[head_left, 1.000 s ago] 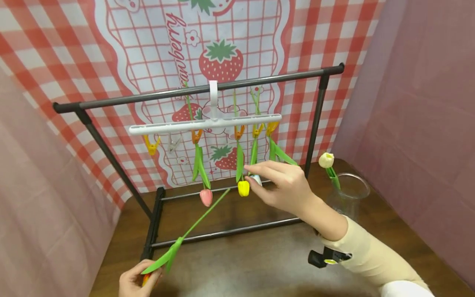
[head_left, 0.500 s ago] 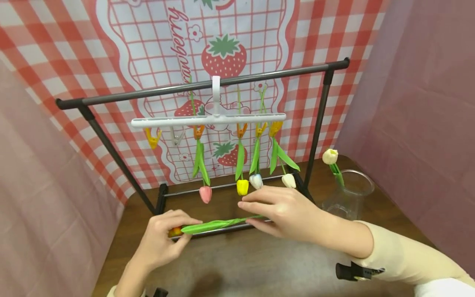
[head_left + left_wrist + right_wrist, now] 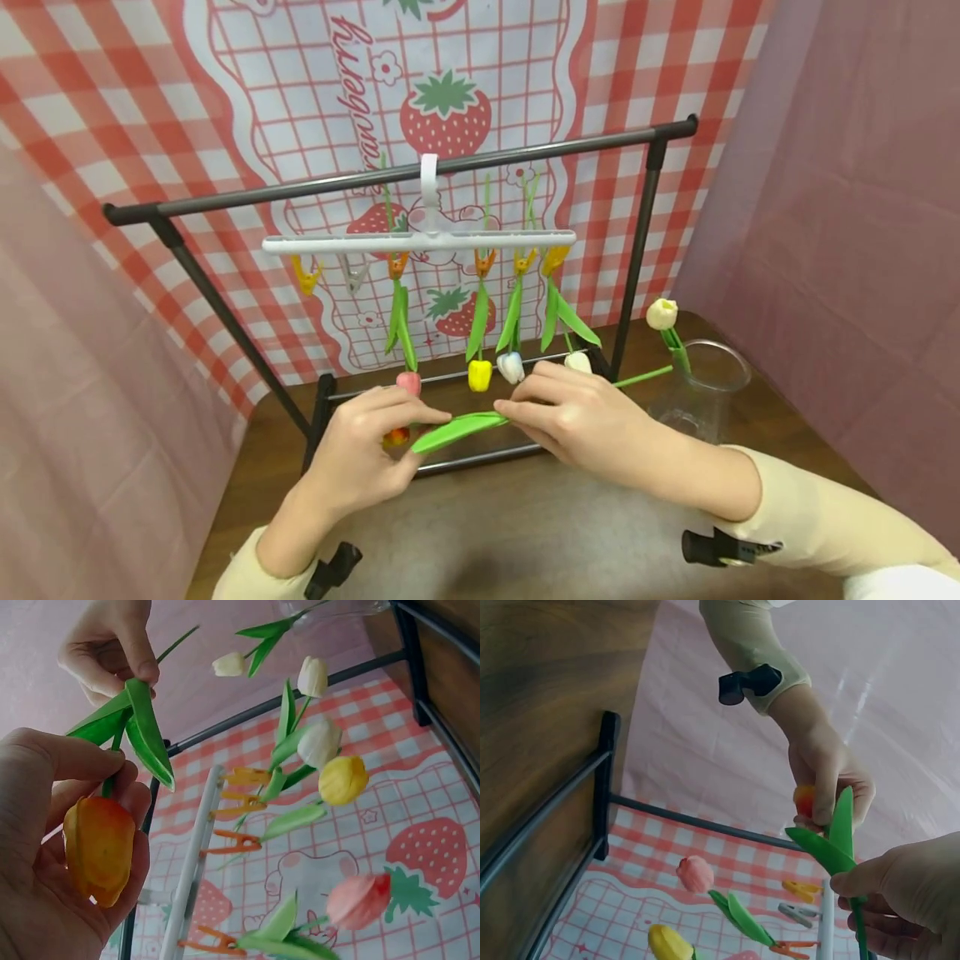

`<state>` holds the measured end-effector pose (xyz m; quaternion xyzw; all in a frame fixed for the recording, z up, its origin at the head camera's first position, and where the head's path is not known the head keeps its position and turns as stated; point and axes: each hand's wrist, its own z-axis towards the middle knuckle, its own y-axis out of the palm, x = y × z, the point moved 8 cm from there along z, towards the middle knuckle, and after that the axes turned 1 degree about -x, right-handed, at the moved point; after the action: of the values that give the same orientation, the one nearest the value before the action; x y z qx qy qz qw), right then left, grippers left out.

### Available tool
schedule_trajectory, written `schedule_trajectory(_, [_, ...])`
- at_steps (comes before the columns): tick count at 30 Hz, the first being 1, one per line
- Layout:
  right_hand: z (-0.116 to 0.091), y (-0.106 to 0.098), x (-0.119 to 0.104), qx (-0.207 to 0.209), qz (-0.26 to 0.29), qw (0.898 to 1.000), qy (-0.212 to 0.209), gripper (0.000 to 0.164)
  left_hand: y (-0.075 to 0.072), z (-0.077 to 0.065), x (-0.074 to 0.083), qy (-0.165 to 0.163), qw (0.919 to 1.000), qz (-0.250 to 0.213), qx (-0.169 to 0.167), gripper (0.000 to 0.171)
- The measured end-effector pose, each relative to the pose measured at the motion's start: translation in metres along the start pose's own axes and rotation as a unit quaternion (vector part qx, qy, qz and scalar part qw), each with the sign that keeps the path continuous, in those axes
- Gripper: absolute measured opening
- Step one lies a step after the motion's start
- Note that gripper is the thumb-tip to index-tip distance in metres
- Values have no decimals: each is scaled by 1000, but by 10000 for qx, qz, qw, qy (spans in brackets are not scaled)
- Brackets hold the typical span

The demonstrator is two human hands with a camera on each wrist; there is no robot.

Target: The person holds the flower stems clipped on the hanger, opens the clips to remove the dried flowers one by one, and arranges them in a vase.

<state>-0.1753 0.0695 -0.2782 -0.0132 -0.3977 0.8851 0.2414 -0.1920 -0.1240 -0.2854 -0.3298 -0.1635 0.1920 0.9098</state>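
Note:
An orange-red artificial tulip (image 3: 99, 847) is held crosswise between both hands in front of the rack. My left hand (image 3: 367, 442) pinches its stem just below the bloom, which lies against the palm in the left wrist view. With thumb and fingers my right hand (image 3: 577, 412) grips the stem at the base of the green leaves (image 3: 461, 430); the bare stem end sticks out past that hand to the right. Behind them a white clip hanger (image 3: 420, 242) carries pink (image 3: 695, 874), yellow (image 3: 480, 376) and whitish tulips (image 3: 511, 367), clipped bloom-down.
The hanger hooks over a dark metal rack (image 3: 300, 193) on a wooden table (image 3: 510, 517). Toward its left end, a yellow clip (image 3: 306, 276) and a grey clip (image 3: 354, 274) hold nothing. A clear vase (image 3: 708, 392) with a cream tulip (image 3: 662, 314) stands right. A strawberry-print cloth (image 3: 450, 50) hangs behind.
My left hand has risen from the lower left with the orange-red tulip. The right hand has come down from the hanging tulips and taken its stem, and the tulip has turned level.

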Motion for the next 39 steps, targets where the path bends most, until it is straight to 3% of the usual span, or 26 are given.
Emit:
schedule_trajectory(6, [-1, -3, 3, 33, 66, 10000, 20, 33, 4, 2, -2, -28, 9997, -225, 17, 41])
schedule_trajectory(9, [-2, -7, 6, 180, 42, 9998, -44, 28, 4, 3, -8, -247, 9984, -505, 62, 36])
schedule_trajectory(12, [-7, -13, 14, 277, -70, 9996, 37, 14, 3, 5, -17, -511, 9954, -793, 174, 46])
schedule_trajectory(16, [-16, -29, 29, 307, -207, 9988, 330, 38, 0, 7, -33, -770, 9920, -957, 291, 65])
schedule_trajectory(18, [-20, -40, 38, 427, -248, 9979, 410, 41, -1, 6, -41, -891, 9898, -1042, 390, 71])
schedule_trajectory(23, [-26, -73, 63, 1150, -357, 9906, 644, 39, -7, -6, -68, -1628, 9771, -964, 969, 59])
schedule_trajectory(27, [-38, -98, 88, 1955, -418, 9717, 1261, 39, -7, -16, -92, -2292, 9607, -444, 1505, 54])
schedule_trajectory(32, [-57, -128, 120, 2871, -288, 9317, 2205, 23, -2, -29, -121, -2957, 9355, -249, 1916, 54])
schedule_trajectory(35, [-71, -142, 139, 3352, 17, 9031, 2684, 14, 9, -36, -142, -3389, 9183, -661, 1936, 57])
schedule_trajectory(39, [-91, -154, 163, 3831, 433, 8679, 3132, 17, 29, -46, -165, -4059, 8814, -1583, 1826, 54])
